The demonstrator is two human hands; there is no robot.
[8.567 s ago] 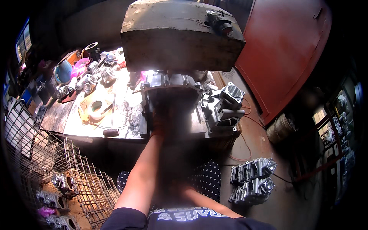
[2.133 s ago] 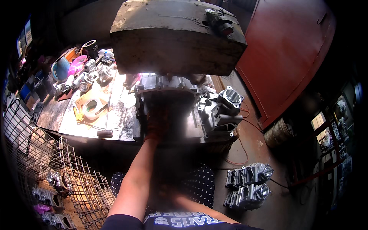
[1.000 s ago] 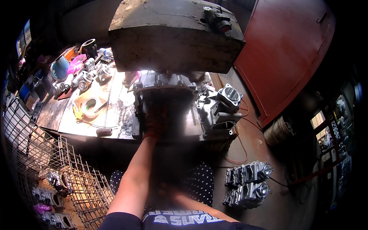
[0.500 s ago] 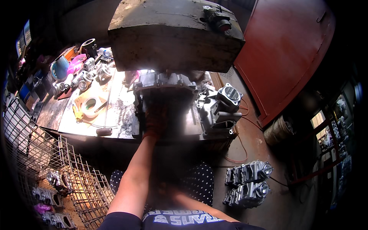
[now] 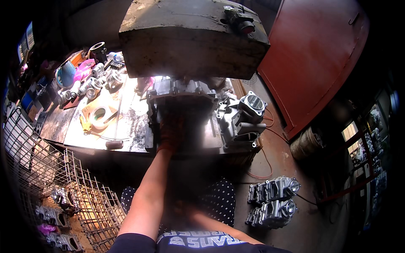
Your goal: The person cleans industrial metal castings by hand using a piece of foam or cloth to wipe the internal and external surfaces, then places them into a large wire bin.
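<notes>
My left hand (image 5: 169,134), in a reddish work glove, reaches forward into the shadow under a big grey machine block (image 5: 190,42) and rests against a dark part there. A silver metal casting (image 5: 181,89) sits right above the hand under the block. Whether the fingers grip anything is lost in the dark. My right forearm (image 5: 219,227) comes in low and bends toward my lap; its hand (image 5: 185,206) is barely visible in shadow.
A second silver casting with a round bore (image 5: 247,114) stands right of the machine. The bench (image 5: 126,124) on the left holds a tape roll (image 5: 99,116), several metal parts and cups. Wire baskets (image 5: 84,194) with castings stand lower left, two castings (image 5: 274,200) on the floor, a red door (image 5: 320,55) at right.
</notes>
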